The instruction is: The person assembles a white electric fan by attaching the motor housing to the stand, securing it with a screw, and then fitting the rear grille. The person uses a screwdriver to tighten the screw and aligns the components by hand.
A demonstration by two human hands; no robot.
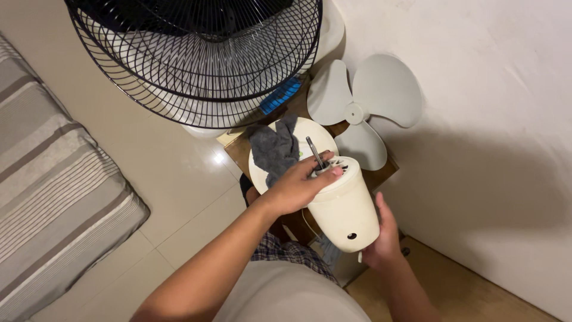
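Landmark: motor housing (344,206). Left hand (298,188) rests on its top; right hand (384,235) supports its right side. Cloth (274,149) lies behind-left, blades (366,110) behind-right, grille (196,59) farther behind, mattress (53,191) far left.

One cream fan motor housing (345,206), one three-bladed fan blade (363,110), one grey cloth (274,149). Two black wire guards (196,65). One striped mattress (53,197).
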